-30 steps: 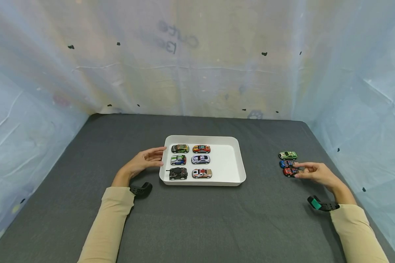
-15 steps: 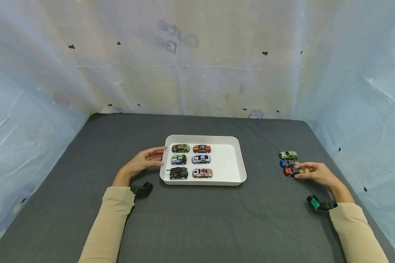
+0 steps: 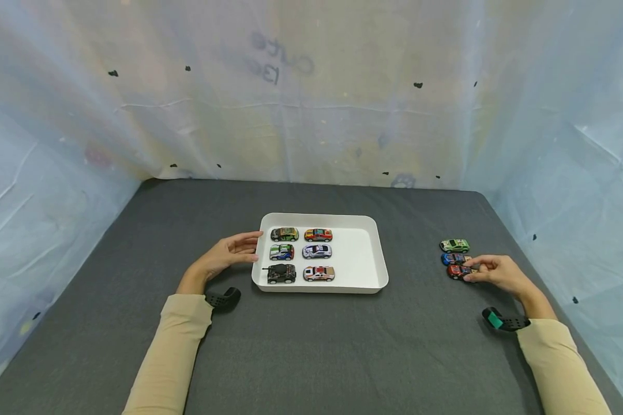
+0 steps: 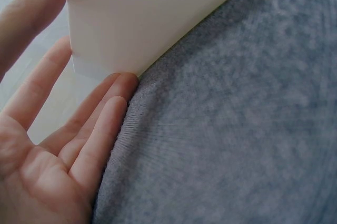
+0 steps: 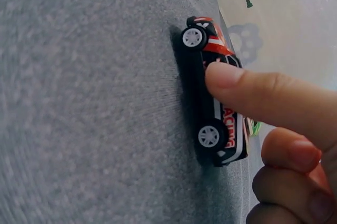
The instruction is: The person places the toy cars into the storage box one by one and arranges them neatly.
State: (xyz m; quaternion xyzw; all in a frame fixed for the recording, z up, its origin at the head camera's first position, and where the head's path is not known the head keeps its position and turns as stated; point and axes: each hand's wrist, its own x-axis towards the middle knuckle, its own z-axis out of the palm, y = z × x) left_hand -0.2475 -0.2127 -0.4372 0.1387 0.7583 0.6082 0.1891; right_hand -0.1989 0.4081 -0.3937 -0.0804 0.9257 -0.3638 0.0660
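On the grey table stands a white tray with several toy cars in two columns, among them a black toy car at the front left. My left hand touches the tray's left side with fairly straight fingers, their tips against its outer wall in the left wrist view. At the right, my right hand pinches a red and black toy car, thumb on its near side. The car looks to be on the cloth. Behind it are a blue toy car, partly hidden by my fingers, and a green toy car.
A dark grey cloth covers the table. Pale translucent sheets hang behind it and on both sides. Black bands sit on both wrists, the right band with a green patch.
My right wrist and forearm have shifted very slightly left while the fingers stay at the red and black toy car. The left hand and the tray stay in place.
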